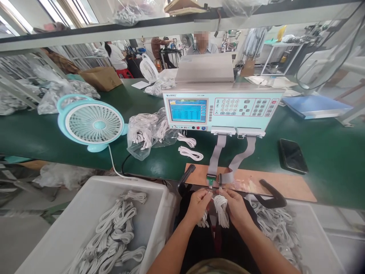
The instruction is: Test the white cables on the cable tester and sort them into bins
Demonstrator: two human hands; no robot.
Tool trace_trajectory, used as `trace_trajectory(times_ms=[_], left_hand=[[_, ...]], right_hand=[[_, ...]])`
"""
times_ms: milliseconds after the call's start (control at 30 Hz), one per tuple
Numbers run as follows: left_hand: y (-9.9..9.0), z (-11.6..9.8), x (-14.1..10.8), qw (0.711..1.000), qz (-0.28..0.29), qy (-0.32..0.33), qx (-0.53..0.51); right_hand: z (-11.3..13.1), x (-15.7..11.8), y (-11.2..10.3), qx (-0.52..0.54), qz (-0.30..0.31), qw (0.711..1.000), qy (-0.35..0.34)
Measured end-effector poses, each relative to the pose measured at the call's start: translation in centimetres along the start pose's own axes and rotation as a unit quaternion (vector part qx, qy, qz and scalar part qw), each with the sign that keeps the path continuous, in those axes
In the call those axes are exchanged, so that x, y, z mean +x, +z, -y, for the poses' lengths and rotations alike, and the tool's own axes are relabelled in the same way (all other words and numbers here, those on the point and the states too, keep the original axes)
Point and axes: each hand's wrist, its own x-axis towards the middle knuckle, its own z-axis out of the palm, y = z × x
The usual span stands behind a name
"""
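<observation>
Between my hands hangs a coiled white cable (pixel 221 211), below the edge of a brown board (pixel 253 184). My left hand (pixel 199 204) pinches one cable end at a small green circuit board (pixel 211 180). With fingers closed, my right hand (pixel 234 203) grips the other end beside a black connector (pixel 220 179). Grey ribbon cables (pixel 218 154) run from both connectors up to a tester (pixel 222 110) with a lit blue screen. Part of the coil shows under my left hand. The plug tips are too small to make out.
Coiled white cables fill part of a white bin (pixel 94 186) at left and another bin (pixel 309 232) at right. Bagged cables (pixel 142 131), loose coils (pixel 190 153), a fan (pixel 98 123), a phone (pixel 293 155) and a blue folder (pixel 316 104) lie on the green table. A person sits behind the tester.
</observation>
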Motion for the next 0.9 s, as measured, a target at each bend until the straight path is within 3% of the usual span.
trace_trajectory(times_ms=[200,467,900], left_hand=[[1.0,0.4,0.2,0.998,-0.061,0.009,0.004],[3.2,0.7,-0.1,0.981,-0.151,-0.045,-0.114],[2.9,0.0,0.7,0.989,-0.096,-0.040,-0.104]], right_hand=[[0.1,0.0,-0.4,-0.019,0.022,0.999,-0.020],[-0.3,0.3,-0.7,-0.010,0.048,0.999,-0.020],[0.5,-0.2,0.0,-0.041,0.041,0.998,-0.027]])
